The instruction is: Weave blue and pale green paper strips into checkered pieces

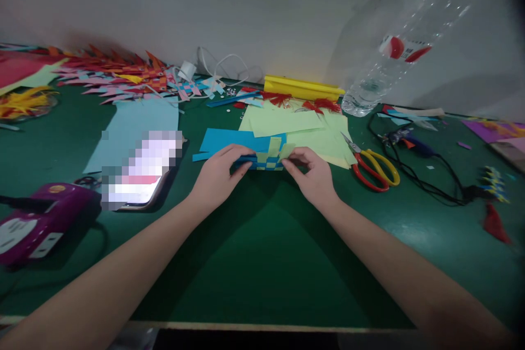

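Between my hands is a small piece of woven paper strips [268,162], blue and pale green in a checkered pattern, with two green ends standing up. My left hand [225,172] pinches its left side, where blue strips run out to the left past my fingers. On the right side, the thumb and fingers of my right hand [311,172] are closed on the weave near a raised green strip. Just behind lie a blue paper sheet [225,139] and several pale green paper sheets [295,123]. My fingers cover parts of both ends of the weave.
Scissors [375,167] with red and yellow handles lie right of my right hand. A phone [141,175] and a purple power socket [45,219] are at left. A clear plastic bottle [406,49] leans against the wall. Paper figures [131,76] pile up at back left; black cable [426,180] at right.
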The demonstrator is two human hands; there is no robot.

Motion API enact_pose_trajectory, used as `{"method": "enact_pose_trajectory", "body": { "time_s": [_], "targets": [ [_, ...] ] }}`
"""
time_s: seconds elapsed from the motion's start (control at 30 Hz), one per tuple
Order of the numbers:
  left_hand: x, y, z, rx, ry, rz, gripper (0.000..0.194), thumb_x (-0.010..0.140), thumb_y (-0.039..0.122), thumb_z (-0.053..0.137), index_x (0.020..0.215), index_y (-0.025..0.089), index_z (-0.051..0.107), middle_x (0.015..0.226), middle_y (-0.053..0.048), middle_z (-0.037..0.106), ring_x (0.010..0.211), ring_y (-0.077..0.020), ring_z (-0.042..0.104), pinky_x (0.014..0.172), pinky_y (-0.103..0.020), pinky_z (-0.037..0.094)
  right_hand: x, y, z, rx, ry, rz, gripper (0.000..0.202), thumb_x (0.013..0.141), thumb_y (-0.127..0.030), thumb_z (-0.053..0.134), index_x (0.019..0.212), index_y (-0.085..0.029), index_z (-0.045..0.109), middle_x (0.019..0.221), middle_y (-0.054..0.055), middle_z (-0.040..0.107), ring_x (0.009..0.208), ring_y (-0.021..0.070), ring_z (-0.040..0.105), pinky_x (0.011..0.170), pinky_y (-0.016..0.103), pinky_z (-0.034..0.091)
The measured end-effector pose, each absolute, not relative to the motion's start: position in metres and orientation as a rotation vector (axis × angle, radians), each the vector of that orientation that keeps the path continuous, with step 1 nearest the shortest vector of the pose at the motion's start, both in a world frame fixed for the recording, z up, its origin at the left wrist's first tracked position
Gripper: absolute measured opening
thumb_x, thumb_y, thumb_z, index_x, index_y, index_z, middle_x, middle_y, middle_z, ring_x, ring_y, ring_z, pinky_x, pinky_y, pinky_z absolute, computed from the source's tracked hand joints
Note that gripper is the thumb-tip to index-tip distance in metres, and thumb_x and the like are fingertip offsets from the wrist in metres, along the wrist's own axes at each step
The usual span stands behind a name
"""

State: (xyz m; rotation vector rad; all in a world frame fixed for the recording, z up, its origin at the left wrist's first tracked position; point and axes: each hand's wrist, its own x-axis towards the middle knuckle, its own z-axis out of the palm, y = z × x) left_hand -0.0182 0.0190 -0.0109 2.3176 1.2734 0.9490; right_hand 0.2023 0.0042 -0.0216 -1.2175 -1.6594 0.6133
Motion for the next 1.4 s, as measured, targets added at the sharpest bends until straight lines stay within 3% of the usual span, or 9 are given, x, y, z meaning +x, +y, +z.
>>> {"method": "enact_pose_trajectory", "body": {
  "time_s": [0.2, 0.37, 0.63, 0.8, 0.93, 1.07, 1.17, 1.33, 1.4],
  "targets": [
    [-0.018, 0.020, -0.013, 2.277, 1.306, 0.910, 0.024, 0.092, 0.034, 0.046, 0.109, 0.022, 0.057, 0.112, -0.007, 0.061, 0.103, -0.0219, 0.058, 0.085, -0.034, 0.048, 0.202, 0.005, -0.023, -1.228, -1.665, 0.613, 0.015, 0.081, -0.031, 0.062, 0.094, -0.024, 0.060, 0.088, 0.001, 0.068, 0.082, 0.0170, 0.066, 0.073, 0.033, 0.055],
    [-0.018, 0.021, -0.013, 2.229, 1.274, 0.872, 0.030, 0.095, 0.036, 0.039, 0.114, 0.021, 0.057, 0.116, -0.006, 0.061, 0.108, -0.0222, 0.056, 0.091, -0.037, 0.045, 0.202, 0.004, -0.022, -1.227, -1.659, 0.625, 0.018, 0.079, -0.030, 0.064, 0.095, -0.024, 0.059, 0.088, 0.001, 0.069, 0.082, 0.0173, 0.066, 0.075, 0.034, 0.056],
    [-0.018, 0.022, -0.015, 2.192, 1.250, 0.841, 0.033, 0.096, 0.037, 0.034, 0.106, 0.022, 0.061, 0.116, -0.007, 0.061, 0.104, -0.0233, 0.057, 0.087, -0.037, 0.047, 0.202, 0.007, -0.026, -1.161, -1.662, 0.734, 0.028, 0.079, -0.028, 0.064, 0.106, -0.026, 0.059, 0.094, 0.002, 0.070, 0.087, 0.0182, 0.067, 0.080, 0.037, 0.056],
    [-0.017, 0.021, -0.013, 2.179, 1.273, 0.819, 0.035, 0.095, 0.041, 0.035, 0.113, 0.023, 0.059, 0.116, -0.006, 0.062, 0.105, -0.0238, 0.057, 0.088, -0.037, 0.046, 0.203, 0.008, -0.027, -1.233, -1.730, 0.687, 0.013, 0.082, -0.030, 0.060, 0.092, -0.024, 0.066, 0.087, 0.001, 0.070, 0.079, 0.0176, 0.066, 0.070, 0.033, 0.054],
    [-0.019, 0.018, -0.010, 2.093, 1.317, 0.818, 0.044, 0.095, 0.049, 0.031, 0.119, 0.022, 0.056, 0.114, -0.008, 0.063, 0.103, -0.0260, 0.059, 0.085, -0.037, 0.048, 0.204, 0.009, -0.025, -1.243, -1.699, 0.741, 0.014, 0.081, -0.032, 0.061, 0.088, -0.022, 0.067, 0.082, 0.002, 0.069, 0.074, 0.0166, 0.065, 0.066, 0.031, 0.052],
    [-0.018, 0.020, -0.014, 1.782, 1.265, 1.033, 0.050, 0.094, 0.055, 0.027, 0.116, 0.022, 0.057, 0.101, -0.007, 0.066, 0.097, -0.0250, 0.063, 0.084, -0.038, 0.050, 0.203, 0.008, -0.021, -1.255, -1.478, 0.839, 0.016, 0.075, -0.035, 0.068, 0.073, -0.019, 0.065, 0.068, 0.001, 0.067, 0.065, 0.0154, 0.063, 0.062, 0.030, 0.052],
    [-0.014, 0.023, -0.019, 1.477, 1.015, 1.192, 0.056, 0.095, 0.056, 0.017, 0.115, 0.019, 0.054, 0.097, -0.008, 0.067, 0.094, -0.0223, 0.065, 0.090, -0.041, 0.049, 0.199, 0.006, -0.018, -1.181, -1.240, 1.035, 0.019, 0.073, -0.037, 0.070, 0.075, -0.019, 0.064, 0.064, 0.000, 0.065, 0.062, 0.0134, 0.063, 0.064, 0.030, 0.054],
    [-0.011, 0.018, -0.015, 1.573, 0.829, 1.082, 0.050, 0.093, 0.057, 0.029, 0.109, 0.019, 0.057, 0.108, -0.010, 0.064, 0.104, -0.0240, 0.060, 0.097, -0.043, 0.045, 0.190, 0.000, -0.017, -1.004, -0.956, 1.337, 0.021, 0.070, -0.033, 0.075, 0.080, -0.018, 0.065, 0.070, 0.000, 0.067, 0.064, 0.0127, 0.065, 0.069, 0.030, 0.057],
    [-0.012, 0.013, -0.011, 1.726, 0.872, 1.027, 0.039, 0.090, 0.052, 0.045, 0.104, 0.018, 0.059, 0.107, -0.009, 0.064, 0.102, -0.0237, 0.060, 0.093, -0.039, 0.046, 0.187, -0.003, -0.016, -0.961, -0.973, 1.384, 0.022, 0.070, -0.031, 0.075, 0.087, -0.018, 0.067, 0.075, 0.001, 0.069, 0.067, 0.0129, 0.066, 0.072, 0.031, 0.058]
  ]
}}
